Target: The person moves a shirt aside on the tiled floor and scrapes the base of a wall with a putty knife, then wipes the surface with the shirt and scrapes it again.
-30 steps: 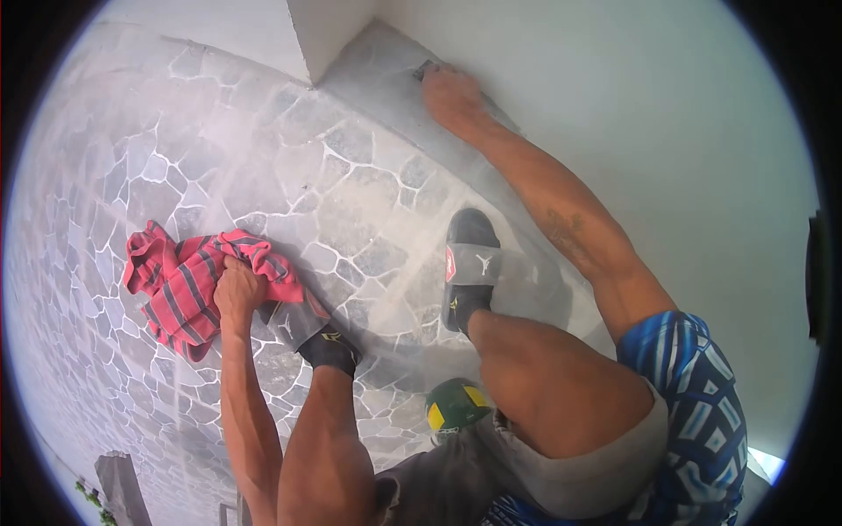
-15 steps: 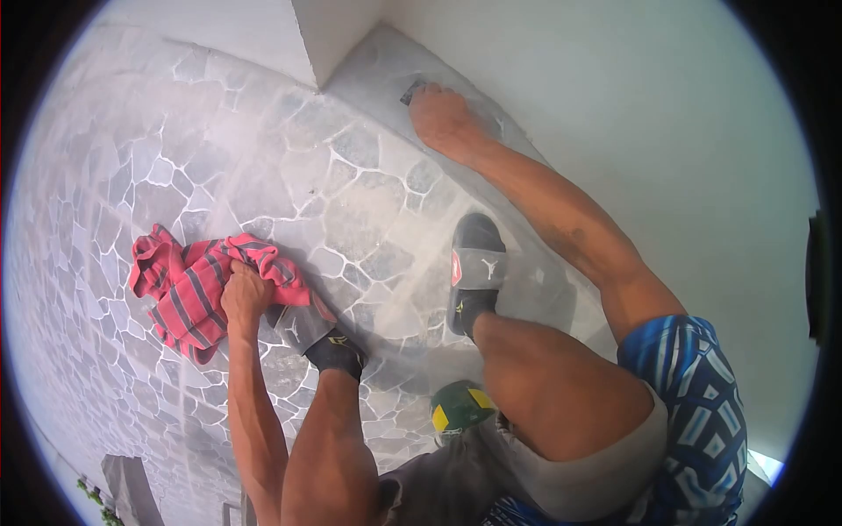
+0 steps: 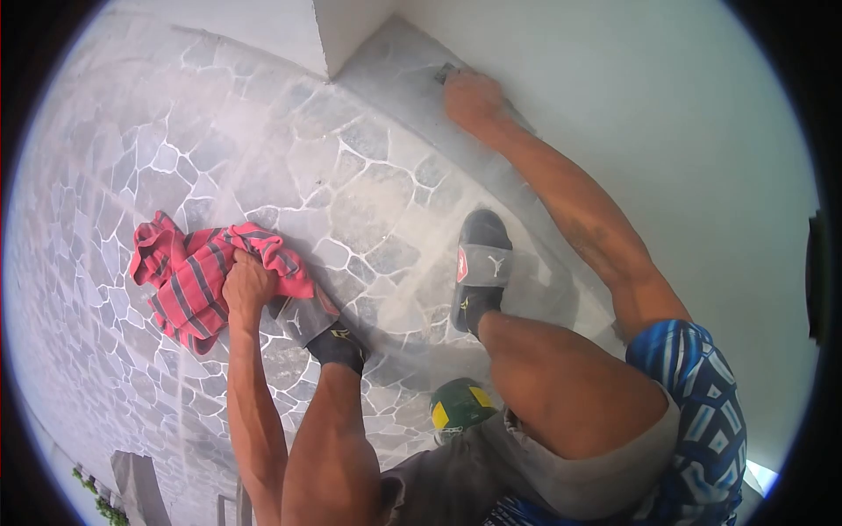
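- Nearest: grey shorts [image 3: 438, 469] and, partly hidden behind them, a rounded green object [image 3: 460, 408] with yellow patches, between the legs. Its use cannot be told.
- Left hand [image 3: 250, 285]: fingers curled into the red striped cloth [image 3: 193, 294]; the fingertips are lost in the folds.
- The cloth lies bunched beside the left slide [image 3: 303, 321], touching or overlapping its toe end; which cannot be told. Judged soft, light and limp, not fragile; best held by a gathered fold, as loose ends would trail.
- Right slide [image 3: 484, 263]: flat on the floor, well apart from the cloth.
- Right hand [image 3: 474, 98]: out at full reach, fingers closed on a small dark piece [image 3: 444, 74] at the grey strip [image 3: 386, 61]. Only one end shows past the fingers. Judged light; stiffness cannot be told. A pinch at its near end leaves the far end free.
- Floor [image 3: 368, 206]: irregular grey stones, pale joints, whitish film in places. Wet or dusty cannot be told.
- Beyond: a plain pale wall [image 3: 702, 175] borders the strip, a wall corner [image 3: 325, 53] meets it, and green leaves [image 3: 101, 501] show at lower left.
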Available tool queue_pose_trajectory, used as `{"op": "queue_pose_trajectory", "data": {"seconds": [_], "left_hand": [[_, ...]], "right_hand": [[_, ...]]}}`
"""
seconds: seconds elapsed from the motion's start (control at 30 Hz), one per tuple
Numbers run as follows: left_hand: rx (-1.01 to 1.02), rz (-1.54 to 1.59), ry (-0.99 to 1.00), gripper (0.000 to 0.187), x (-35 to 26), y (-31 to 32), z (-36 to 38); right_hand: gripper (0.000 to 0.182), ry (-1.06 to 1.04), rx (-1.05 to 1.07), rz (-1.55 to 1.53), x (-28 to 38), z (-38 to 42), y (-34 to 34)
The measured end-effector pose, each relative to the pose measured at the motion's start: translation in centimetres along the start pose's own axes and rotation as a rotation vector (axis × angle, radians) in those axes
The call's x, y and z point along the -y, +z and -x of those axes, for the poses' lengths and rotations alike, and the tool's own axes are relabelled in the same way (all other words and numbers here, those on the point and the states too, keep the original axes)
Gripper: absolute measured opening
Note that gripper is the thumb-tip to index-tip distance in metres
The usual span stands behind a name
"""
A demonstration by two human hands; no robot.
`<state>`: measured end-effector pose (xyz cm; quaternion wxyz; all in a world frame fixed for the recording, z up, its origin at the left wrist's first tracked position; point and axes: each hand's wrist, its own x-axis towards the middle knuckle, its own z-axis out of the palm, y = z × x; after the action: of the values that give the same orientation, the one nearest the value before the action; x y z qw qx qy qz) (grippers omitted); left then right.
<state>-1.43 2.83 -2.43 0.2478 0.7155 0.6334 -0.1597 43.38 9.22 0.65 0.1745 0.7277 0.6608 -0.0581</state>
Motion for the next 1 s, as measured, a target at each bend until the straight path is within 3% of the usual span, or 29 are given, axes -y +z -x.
{"op": "queue_pose_trajectory", "data": {"seconds": [0.33, 0.43, 0.53, 0.63, 0.73, 0.87, 1.0], "left_hand": [[0.003, -0.023, -0.003, 0.050, 0.3, 0.3, -0.5], [0.003, -0.001, -0.014, 0.050, 0.2, 0.2, 0.0], [0.013, -0.016, -0.006, 0.050, 0.4, 0.3, -0.4], [0.003, -0.001, -0.013, 0.049, -0.1, -0.1, 0.1], [0.009, -0.014, -0.010, 0.049, -0.4, -0.4, -0.2], [0.021, -0.017, -0.015, 0.048, -0.1, -0.1, 0.0], [-0.007, -0.035, 0.003, 0.047, 0.6, 0.7, -0.3]], "right_hand": [[0.025, -0.121, -0.063, 0.083, 1.0, 0.9, 1.2], [0.025, -0.024, -0.060, -0.041, -0.5, 0.1, -0.4], [0.024, -0.188, -0.105, 0.108, 1.0, 0.9, 1.6], [0.018, -0.088, -0.228, 0.017, 0.2, -0.8, 0.9], [0.018, -0.221, -0.224, 0.106, 0.5, -0.5, 1.4], [0.022, -0.133, -0.143, 0.021, -0.4, -1.4, -0.1], [0.023, -0.189, -0.108, 0.132, 0.6, -0.6, 0.5]]}}
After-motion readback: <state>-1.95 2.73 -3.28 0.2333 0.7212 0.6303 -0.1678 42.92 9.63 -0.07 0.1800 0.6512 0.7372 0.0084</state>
